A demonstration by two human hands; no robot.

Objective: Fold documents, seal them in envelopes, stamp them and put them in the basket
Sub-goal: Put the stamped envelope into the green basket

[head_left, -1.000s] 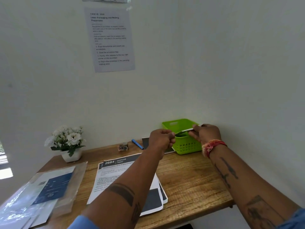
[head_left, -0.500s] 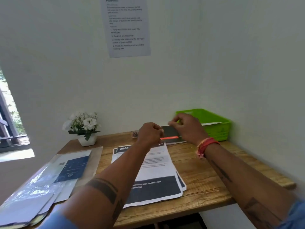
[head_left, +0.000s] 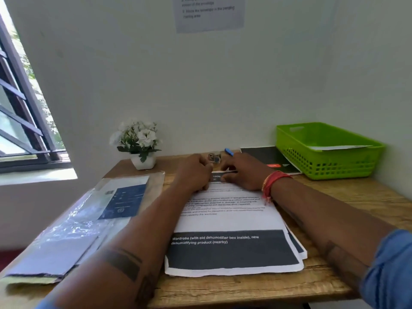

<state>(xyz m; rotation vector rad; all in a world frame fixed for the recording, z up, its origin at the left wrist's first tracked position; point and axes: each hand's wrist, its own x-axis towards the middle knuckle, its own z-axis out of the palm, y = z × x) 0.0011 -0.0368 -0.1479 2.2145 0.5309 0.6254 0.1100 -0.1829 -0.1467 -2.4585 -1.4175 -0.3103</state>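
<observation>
A stack of printed documents lies on the wooden table in front of me. My left hand rests at the far edge of the top sheet with its fingers curled onto the paper. Beside it, my right hand lies on the same edge, fingers apart. A green basket stands at the back right with a white envelope lying inside. Small stamps sit just beyond my fingers. A clear plastic sleeve of envelopes lies at the left.
A blue pen and a black booklet lie by the back wall between my hands and the basket. A pot of white flowers stands at the back left. A window is on the left, an instruction sheet on the wall.
Both hands let the envelope go in the basket, then moved back left and down onto the far edge of the document stack. My view tilted downward.
</observation>
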